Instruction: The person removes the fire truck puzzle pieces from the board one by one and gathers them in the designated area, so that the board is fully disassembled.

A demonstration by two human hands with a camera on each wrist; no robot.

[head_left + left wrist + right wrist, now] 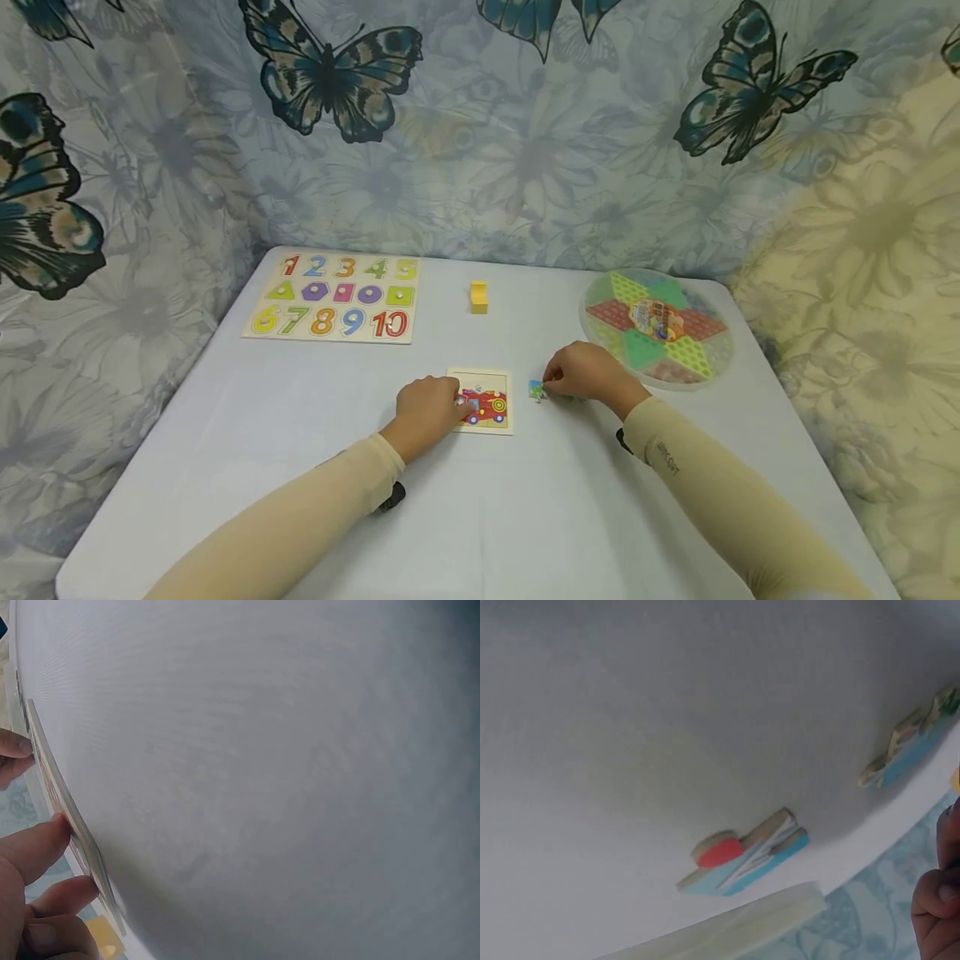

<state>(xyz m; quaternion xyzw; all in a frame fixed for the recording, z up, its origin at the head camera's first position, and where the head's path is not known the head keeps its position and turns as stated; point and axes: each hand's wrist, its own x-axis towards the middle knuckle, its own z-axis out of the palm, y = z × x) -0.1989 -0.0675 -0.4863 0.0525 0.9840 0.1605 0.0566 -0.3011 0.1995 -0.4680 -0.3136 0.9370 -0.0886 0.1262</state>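
My left hand [429,410] grips the left side of a small wooden puzzle board [480,434] bearing a red vehicle picture. In the left wrist view, its thumb lies on the board's face, with another finger at the edge. To the right of the board, my right hand [588,377] pinches the edge of a small blue-green puzzle piece [536,390]. The right wrist view shows a light-blue piece with a red spot [746,859] on the table and another blue piece [911,754] near the curled fingers; the fingertips are out of that frame.
A number-and-shape board [326,335] lies at the back left. Behind the puzzle board is a yellow block [478,297]. A round, clear-rimmed disc with coloured patches [656,329] sits at the back right, close to my right hand. Butterfly-patterned cloth [525,167] borders the white table [480,517].
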